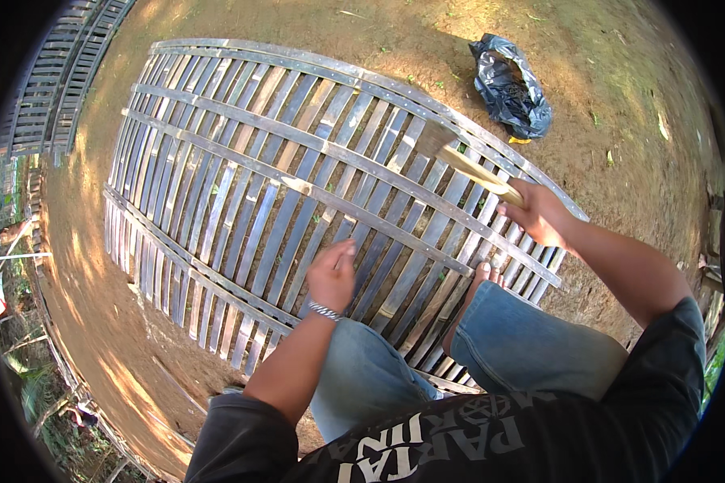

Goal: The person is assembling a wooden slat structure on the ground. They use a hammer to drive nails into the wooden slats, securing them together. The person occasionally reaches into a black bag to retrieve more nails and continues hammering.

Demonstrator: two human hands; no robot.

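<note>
A large slatted bamboo panel (pixel 330 197) lies on the ground before me, its narrow strips crossed by long rails dotted with fasteners. My right hand (pixel 540 213) is wrapped round the pale wooden handle of a hammer (pixel 479 173), above the panel's right part. The hammer's dark head is smeared by motion, so its exact shape is unclear. Over the panel's near middle, my left hand (pixel 332 275) is closed in a pinch, and whatever is in it is hidden. A braided bracelet (pixel 325 311) circles that wrist. My bare foot (pixel 485 278) rests on the slats at the near right.
A crumpled black plastic bag (pixel 511 88) sits on the dirt (pixel 362 28) past the panel's far right edge. Another slatted panel (pixel 52 80) lies at the far left. Along the left rim are plants and sticks (pixel 44 386).
</note>
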